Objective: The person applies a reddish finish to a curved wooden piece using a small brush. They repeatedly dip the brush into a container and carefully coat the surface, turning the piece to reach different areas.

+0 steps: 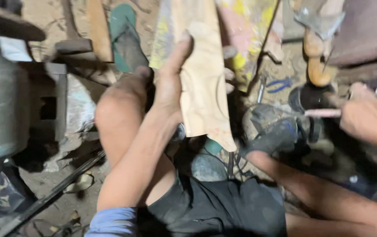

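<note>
Left hand (173, 83) grasps a pale wooden board (204, 87) at centre; right hand (366, 116) clenches a thin rod (322, 113) above the dusty, cluttered workshop floor (52, 188).

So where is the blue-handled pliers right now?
Head view, upper right: the pliers lie on the ground, between the wooden piece and the right hand.

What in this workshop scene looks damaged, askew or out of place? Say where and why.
The tan board held by the left hand has a ragged, curved edge and yellow paint smears near its top. A green sandal lies loose among scrap on the dirt floor. The right hand grips a thin rod.
</note>
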